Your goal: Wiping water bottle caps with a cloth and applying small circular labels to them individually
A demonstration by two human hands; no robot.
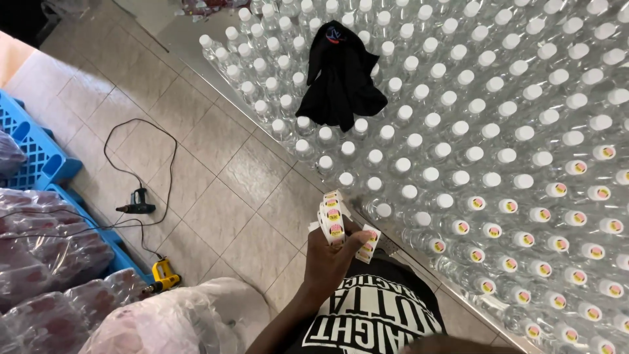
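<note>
The floor is laid with pale beige square tiles, set at a slant to the view and lit evenly by soft light. A black cord loops across it to a black power tool, and a yellow tool lies nearer. Along the left edge stand blue plastic crates with plastic-wrapped packs stacked on them. A clear plastic bag sits at the bottom.

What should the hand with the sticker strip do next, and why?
Probably peel one round sticker off the sticker strip held in the left hand and press it on the nearest bare white cap; caps further right already carry stickers, this one does not.
</note>
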